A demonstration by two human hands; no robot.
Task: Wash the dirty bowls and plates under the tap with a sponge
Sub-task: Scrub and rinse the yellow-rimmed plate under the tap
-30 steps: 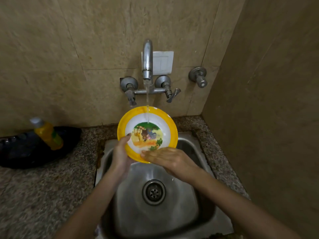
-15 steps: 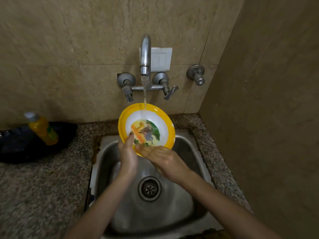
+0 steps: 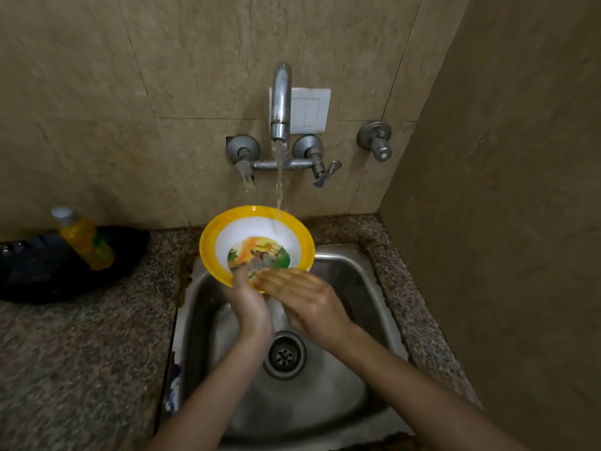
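Note:
A yellow-rimmed white bowl (image 3: pixel 257 234) with a colourful picture in its centre is held tilted above the steel sink (image 3: pixel 344 278). Water from the tap (image 3: pixel 281 102) runs onto the bowl's inner upper right wall. My left hand (image 3: pixel 250 304) grips the bowl's near rim from below, thumb on the inside. My right hand (image 3: pixel 305 297) lies with flat fingers over the near rim, touching the bowl's inside. No sponge is visible.
A yellow bottle with a grey cap (image 3: pixel 83 237) lies on a black tray (image 3: pixel 32 281) on the granite counter (image 3: pixel 81 353) at the left. The drain (image 3: pixel 284 354) sits under my wrists. A tiled wall (image 3: pixel 504 222) closes the right side.
The bowl has been turned in my hands, so its picture has rotated. My left hand has shifted from the bowl's left edge to its near edge.

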